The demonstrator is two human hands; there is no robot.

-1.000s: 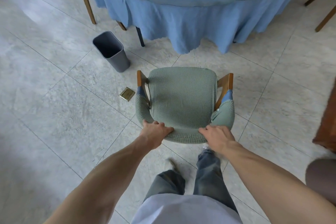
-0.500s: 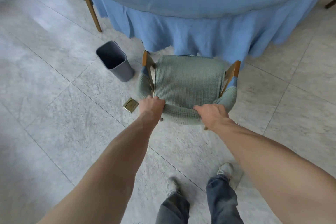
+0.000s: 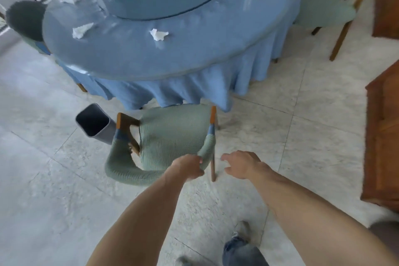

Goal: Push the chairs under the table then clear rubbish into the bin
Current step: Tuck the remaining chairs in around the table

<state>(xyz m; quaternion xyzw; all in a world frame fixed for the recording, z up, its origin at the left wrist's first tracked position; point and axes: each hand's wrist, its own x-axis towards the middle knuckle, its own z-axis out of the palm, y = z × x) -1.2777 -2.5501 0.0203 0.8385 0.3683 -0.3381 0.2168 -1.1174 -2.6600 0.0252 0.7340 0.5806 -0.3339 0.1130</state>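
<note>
Your left hand [image 3: 190, 168] grips the padded back of the green chair [image 3: 170, 136], whose front edge meets the blue tablecloth of the round table [image 3: 164, 54]. Your right hand [image 3: 241, 164] hovers beside it, fingers loose, holding nothing. A grey bin [image 3: 95, 123] stands just left of the chair, and crumpled tissues [image 3: 158, 34] lie on the tabletop.

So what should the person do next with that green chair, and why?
Probably give the chair a last short push with the left hand, which grips its backrest. Only the seat's front edge meets the tablecloth, so most of it sits outside the table. The right hand hangs free beside it and could rejoin.
</note>
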